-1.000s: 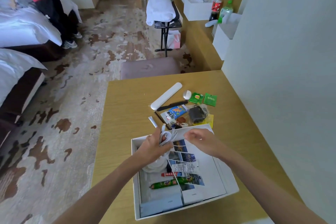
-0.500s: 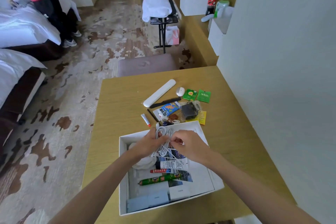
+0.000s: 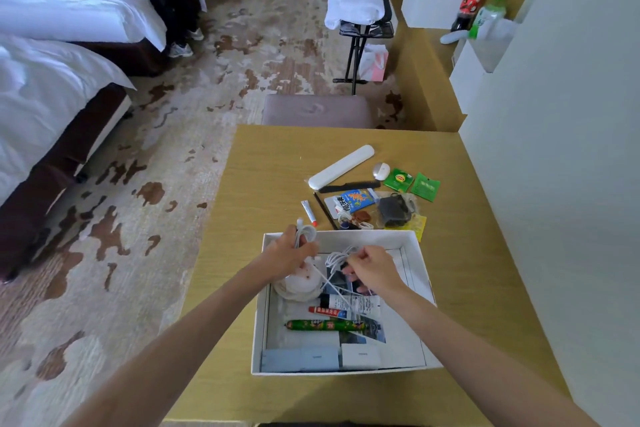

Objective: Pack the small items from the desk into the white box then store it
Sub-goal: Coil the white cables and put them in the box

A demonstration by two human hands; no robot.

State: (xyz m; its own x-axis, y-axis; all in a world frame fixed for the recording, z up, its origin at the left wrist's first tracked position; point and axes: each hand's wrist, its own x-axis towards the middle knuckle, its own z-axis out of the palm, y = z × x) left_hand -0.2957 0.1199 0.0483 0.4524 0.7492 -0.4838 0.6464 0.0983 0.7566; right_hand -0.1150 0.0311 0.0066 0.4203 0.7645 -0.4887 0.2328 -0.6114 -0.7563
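Note:
The open white box (image 3: 420, 274) sits on the wooden desk (image 3: 266, 184) in front of me. Over it my left hand (image 3: 289, 255) grips one end of a white cable (image 3: 334, 262), and my right hand (image 3: 370, 270) pinches its coiled loops. Inside the box lie a green sausage stick (image 3: 323, 325), a red tube (image 3: 327, 311), a white tube, photos and small cartons. Behind the box on the desk lie a long white case (image 3: 341, 166), a black comb (image 3: 348, 188), a blue packet (image 3: 353, 201), two green tea bags (image 3: 412, 184), a small tube (image 3: 308, 211) and a dark pouch (image 3: 394, 210).
A padded stool (image 3: 317, 111) stands at the desk's far edge. A white wall (image 3: 561, 149) borders the right. Beds (image 3: 52, 80) stand left across patterned carpet, with a person by them. A luggage rack (image 3: 360, 10) and a counter with bottles (image 3: 474, 0) lie farther back.
My hands have drawn apart over the box, stretching the white cable between them. The left hand moved toward the box's far-left corner. The camera view shifted slightly.

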